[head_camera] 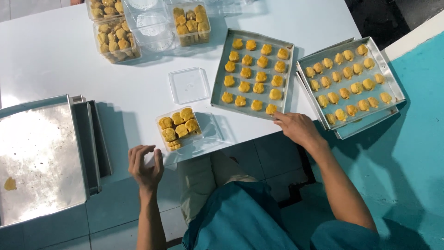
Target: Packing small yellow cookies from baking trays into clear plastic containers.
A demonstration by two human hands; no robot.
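A clear plastic box [180,128] holding several golden cookies sits near the front edge of the white table [55,55]. My left hand [145,165] hovers just left of it at the table edge, fingers curled and apart, holding nothing. My right hand [296,127] rests at the near corner of a metal baking tray [218,85] filled with rows of cookies, its fingertips touching the closest cookie [271,109]. A loose clear lid [188,84] lies between the box and the tray.
A second tray of cookies [391,83] sits stacked on another at the right, overhanging the table. Empty metal trays [37,153] lie at the left. Filled cookie boxes [191,23] and empty clear boxes [152,25] stand at the back. Teal floor lies right.
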